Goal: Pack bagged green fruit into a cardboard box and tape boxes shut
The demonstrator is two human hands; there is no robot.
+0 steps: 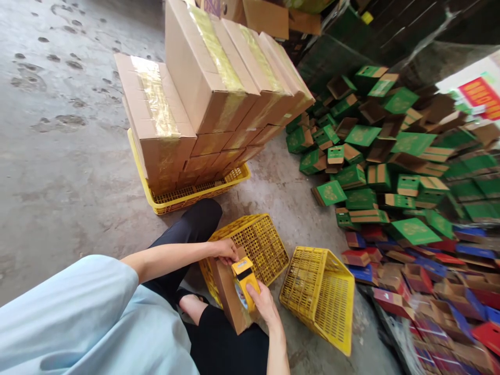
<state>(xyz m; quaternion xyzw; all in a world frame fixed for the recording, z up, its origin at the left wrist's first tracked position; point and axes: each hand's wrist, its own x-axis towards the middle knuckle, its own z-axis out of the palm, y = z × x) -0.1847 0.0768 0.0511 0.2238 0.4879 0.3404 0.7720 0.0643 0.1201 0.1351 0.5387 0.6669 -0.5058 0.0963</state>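
My right hand grips a yellow tape dispenser with a dark band near its head and a roll of tape partly visible at its side. The dispenser is over a brown cardboard box that lies tilted by my knees. Close to the dispenser's head, the fingers of my left hand are curled together at the box's far edge; what they pinch, if anything, is too small to tell. Under the box and beyond it, a yellow plastic crate rests on its side or upside down.
Taped cardboard boxes stand stacked in a yellow basket ahead on the left. Another yellow crate lies tipped at my right. Heaps of green cartons and red and blue cartons cover the right side of the concrete floor.
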